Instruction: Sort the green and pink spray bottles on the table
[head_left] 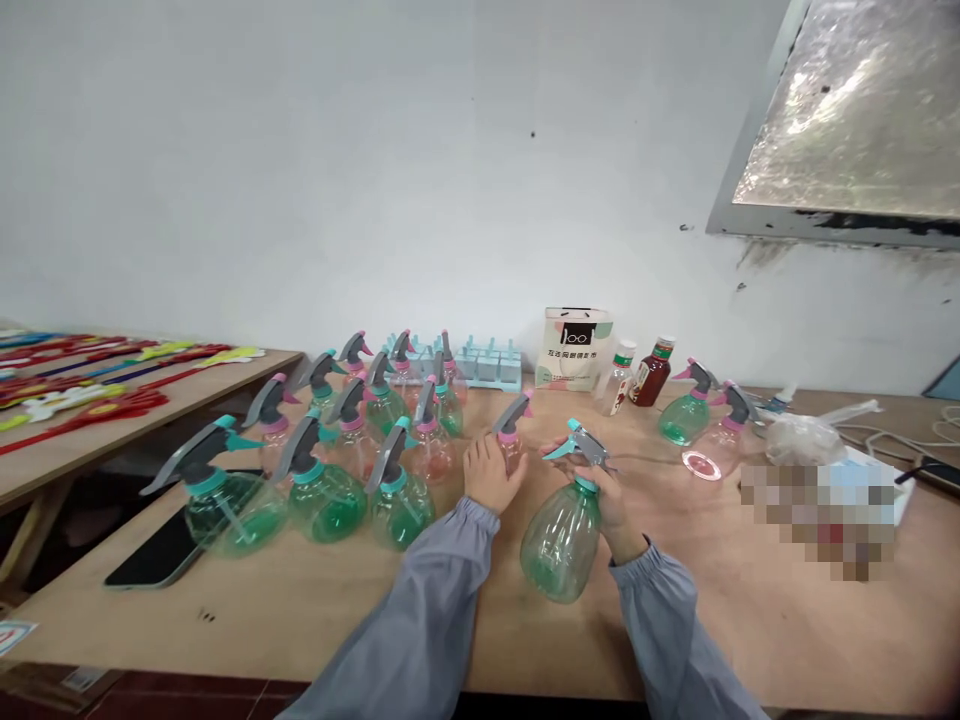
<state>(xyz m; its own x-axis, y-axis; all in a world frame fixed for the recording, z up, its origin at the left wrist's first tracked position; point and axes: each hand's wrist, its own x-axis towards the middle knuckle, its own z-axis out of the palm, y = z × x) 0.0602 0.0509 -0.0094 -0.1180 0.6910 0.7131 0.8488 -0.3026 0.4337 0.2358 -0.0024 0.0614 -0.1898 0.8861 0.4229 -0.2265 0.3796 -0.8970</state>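
My right hand [610, 502] is closed round the neck of a green spray bottle [561, 545], just below its grey and teal trigger head. The bottle leans, its clear green body toward me. My left hand [491, 473] curls round a pink spray bottle [513, 447] standing on the table; its grey and pink head shows above the fingers, and most of its body is hidden. Left of that hand stand several more spray bottles, among them a green one [328, 505] and a pink one [430, 452].
A dark phone [154, 550] lies under the left bottles. Behind stand light-blue racks [491, 367], a paper bag [574, 350], a clear bottle [616, 380] and a red-brown bottle [652, 372]. To the right are a green spray bottle [685, 417], a pink one and a plastic bag [806, 440].
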